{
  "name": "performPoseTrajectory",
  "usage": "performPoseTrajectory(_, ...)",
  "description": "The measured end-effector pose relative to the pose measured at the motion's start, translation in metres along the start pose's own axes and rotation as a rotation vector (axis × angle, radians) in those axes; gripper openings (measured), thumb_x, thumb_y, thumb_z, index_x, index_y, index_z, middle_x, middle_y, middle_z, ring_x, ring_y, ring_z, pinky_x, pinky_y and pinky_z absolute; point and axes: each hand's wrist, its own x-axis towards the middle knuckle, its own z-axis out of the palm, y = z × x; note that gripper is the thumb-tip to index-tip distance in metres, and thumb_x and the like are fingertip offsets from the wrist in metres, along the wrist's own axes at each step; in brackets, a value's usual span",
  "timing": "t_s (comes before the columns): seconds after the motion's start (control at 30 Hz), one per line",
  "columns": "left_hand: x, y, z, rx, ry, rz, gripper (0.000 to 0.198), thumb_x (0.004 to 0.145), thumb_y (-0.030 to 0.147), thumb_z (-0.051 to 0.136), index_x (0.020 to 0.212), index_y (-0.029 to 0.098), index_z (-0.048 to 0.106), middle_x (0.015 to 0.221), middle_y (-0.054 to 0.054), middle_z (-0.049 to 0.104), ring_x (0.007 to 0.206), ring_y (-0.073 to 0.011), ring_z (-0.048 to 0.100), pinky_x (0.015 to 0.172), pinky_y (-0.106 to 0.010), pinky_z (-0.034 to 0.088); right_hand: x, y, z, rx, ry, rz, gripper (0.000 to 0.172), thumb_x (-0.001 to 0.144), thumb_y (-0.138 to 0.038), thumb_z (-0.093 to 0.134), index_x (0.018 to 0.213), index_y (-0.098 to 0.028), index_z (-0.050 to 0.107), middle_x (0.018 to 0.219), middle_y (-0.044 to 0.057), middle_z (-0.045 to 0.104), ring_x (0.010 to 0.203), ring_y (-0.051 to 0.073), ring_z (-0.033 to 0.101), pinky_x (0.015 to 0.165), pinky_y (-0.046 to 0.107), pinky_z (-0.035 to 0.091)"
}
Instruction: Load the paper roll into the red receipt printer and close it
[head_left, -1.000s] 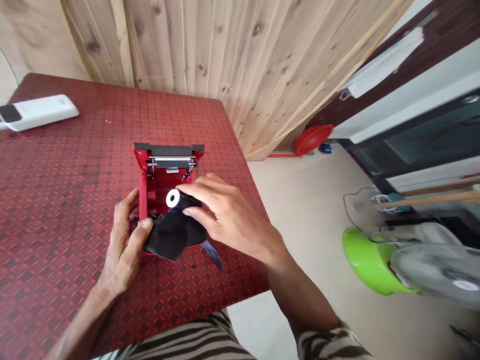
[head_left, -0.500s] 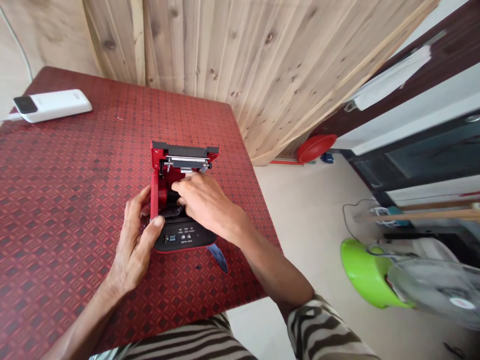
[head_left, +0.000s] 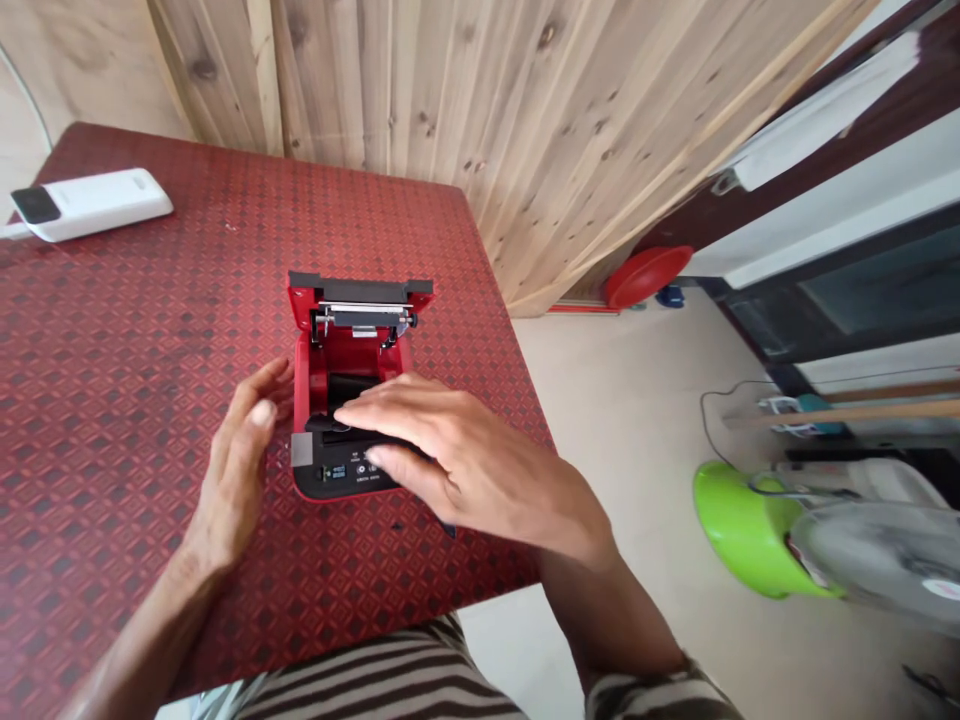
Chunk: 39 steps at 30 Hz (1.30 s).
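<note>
Red printer (head_left: 306, 385) sits near the middle of the counter (head_left: 135, 330), a little toward its right edge, with its lid (head_left: 360, 292) swung up and back so the inside shows. A metal bar runs across the underside of the raised lid. A black roll (head_left: 351, 388) lies in the open compartment between the red side walls. At the front, a black control panel (head_left: 341, 474) with small buttons faces the person, and a small grey tab sticks out at its left corner.

The left hand (head_left: 236, 465) is open with its fingers loosely spread and holds nothing. It rests just beside the printer's left side, and whether the fingertips touch the casing cannot be told. The right hand (head_left: 480, 470) is also open and flat, palm down. It reaches in from the right, with its fingers (head_left: 375, 405) stretched across the front of the compartment and over the right part of the panel. It grips nothing.

A white power bank (head_left: 94, 198) lies at the far left corner of the counter, well apart from the printer. Behind the counter stands a wooden wall (head_left: 450, 110). On the floor (head_left: 622, 420) to the right are a red bowl (head_left: 646, 275) by the wall and a green fan base (head_left: 739, 540) nearer the person. Striped clothing (head_left: 375, 680) shows at the bottom edge.
</note>
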Motion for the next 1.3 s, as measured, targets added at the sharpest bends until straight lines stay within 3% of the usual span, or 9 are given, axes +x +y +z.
performPoseTrajectory(0.17,0.057,0.034,0.009,-0.124,0.135,-0.055,0.07,0.091,0.077,0.071,0.124,0.016,0.074,0.136,-0.016,0.074,0.131,-0.0336,0.066,0.109,-0.045,0.048,-0.008,-0.002,0.015,-0.138,0.111,-0.027,0.018,0.108,-0.003,0.063,0.112,-0.013,0.078,0.11,0.009,0.081,0.102,0.022,0.069,0.097,0.037,0.061)
performPoseTrajectory(0.27,0.096,0.059,0.027,-0.157,0.134,-0.055,0.044,0.101,0.06,0.069,0.106,0.016,0.069,0.117,-0.011,0.074,0.104,-0.0216,0.066,0.09,-0.032,0.048,-0.01,-0.002,0.025,-0.194,0.185,-0.039,0.024,0.109,-0.001,0.058,0.102,-0.014,0.077,0.102,0.008,0.078,0.097,0.02,0.065,0.091,0.035,0.059)
performPoseTrajectory(0.37,0.114,0.073,0.046,-0.162,0.127,-0.083,0.018,0.104,0.029,0.065,0.091,0.018,0.06,0.097,-0.004,0.065,0.079,-0.014,0.055,0.073,-0.028,0.041,-0.015,-0.002,0.034,-0.237,0.291,-0.068,0.025,0.111,-0.005,0.056,0.098,-0.014,0.076,0.098,0.007,0.077,0.092,0.018,0.062,0.088,0.033,0.058)
performPoseTrajectory(0.47,0.104,0.076,0.051,-0.163,0.096,-0.089,0.015,0.095,0.018,0.064,0.082,0.019,0.056,0.089,-0.002,0.059,0.076,-0.0138,0.052,0.074,-0.029,0.042,-0.022,-0.002,0.04,-0.286,0.358,-0.095,0.024,0.112,-0.006,0.057,0.099,-0.014,0.076,0.097,0.005,0.078,0.09,0.017,0.064,0.086,0.032,0.059)
performPoseTrajectory(0.57,0.076,0.073,0.042,-0.11,0.052,-0.133,0.014,0.083,0.026,0.076,0.091,0.019,0.067,0.099,-0.003,0.067,0.096,-0.0191,0.065,0.089,-0.033,0.049,-0.029,-0.002,0.045,-0.363,0.386,-0.112,0.021,0.112,-0.007,0.058,0.104,-0.014,0.077,0.099,0.006,0.08,0.092,0.018,0.068,0.083,0.033,0.06)
performPoseTrajectory(0.7,0.037,0.064,0.027,-0.045,0.0,-0.263,0.062,0.072,0.034,0.088,0.132,0.022,0.074,0.134,-0.008,0.075,0.132,-0.0315,0.066,0.115,-0.044,0.048,-0.034,-0.004,0.052,-0.444,0.445,-0.138,0.017,0.11,-0.008,0.061,0.106,-0.012,0.077,0.102,0.008,0.082,0.092,0.02,0.07,0.082,0.035,0.061)
performPoseTrajectory(0.8,0.02,0.056,0.022,-0.006,-0.062,-0.312,0.075,0.074,0.035,0.091,0.145,0.025,0.07,0.144,-0.008,0.074,0.141,-0.0348,0.064,0.121,-0.049,0.049,-0.035,-0.006,0.058,-0.444,0.525,-0.091,0.02,0.109,-0.005,0.059,0.105,-0.015,0.077,0.113,0.01,0.084,0.105,0.021,0.073,0.091,0.035,0.062)
performPoseTrajectory(0.93,0.014,0.048,0.018,0.009,-0.084,-0.271,0.073,0.08,0.041,0.09,0.148,0.023,0.071,0.144,-0.011,0.075,0.144,-0.036,0.063,0.125,-0.053,0.048,-0.035,-0.007,0.061,-0.346,0.527,-0.019,0.022,0.106,-0.002,0.061,0.106,-0.018,0.076,0.127,0.011,0.084,0.124,0.023,0.076,0.105,0.04,0.061)
performPoseTrajectory(1.3,0.015,0.037,0.015,0.074,-0.076,-0.209,0.072,0.085,0.046,0.09,0.151,0.025,0.07,0.15,-0.012,0.073,0.136,-0.0363,0.069,0.117,-0.054,0.055,-0.035,-0.008,0.053,-0.271,0.474,-0.002,0.021,0.108,-0.004,0.06,0.106,-0.019,0.074,0.123,0.01,0.086,0.12,0.022,0.081,0.103,0.039,0.062)
